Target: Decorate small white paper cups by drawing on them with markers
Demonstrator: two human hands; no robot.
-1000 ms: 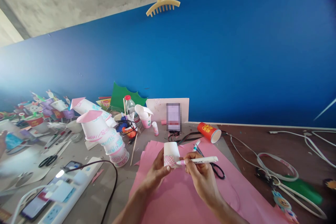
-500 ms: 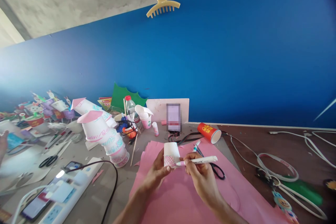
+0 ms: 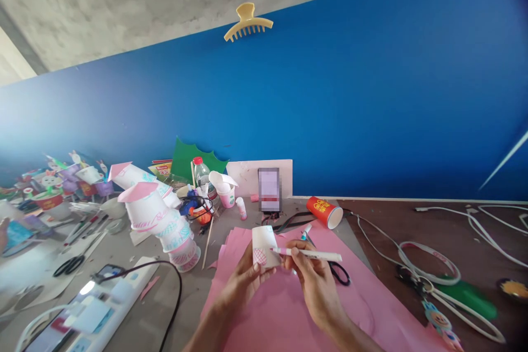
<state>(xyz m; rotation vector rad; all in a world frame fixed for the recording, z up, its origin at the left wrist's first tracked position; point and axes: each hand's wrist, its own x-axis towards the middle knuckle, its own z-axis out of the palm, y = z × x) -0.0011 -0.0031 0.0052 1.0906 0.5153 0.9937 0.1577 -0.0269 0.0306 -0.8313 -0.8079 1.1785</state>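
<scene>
My left hand [image 3: 246,278] holds a white paper cup [image 3: 264,239] from its left side and from below. A pink crisscross pattern covers the cup's lower left part. Between the fingers of my right hand [image 3: 311,275] is a white marker [image 3: 317,254], its pink tip at the cup's right part; whether it touches cannot be told. Both hands are above pink paper [image 3: 284,319]. Just behind my right hand lie another marker with a blue-green band [image 3: 306,231] and black-handled scissors [image 3: 340,273], partly hidden.
Decorated stacked cups [image 3: 167,225] stand left, near a power strip [image 3: 124,294] and black cable. Behind are a phone [image 3: 269,191], a bottle [image 3: 201,173] and a red cup [image 3: 324,212]. Cables [image 3: 429,261] lie right. Another person's hand [image 3: 4,234] shows far left.
The cup has turned slightly in my left hand, showing a small blue mark near its top. The marker tip is higher on the cup. The whole view has shifted slightly.
</scene>
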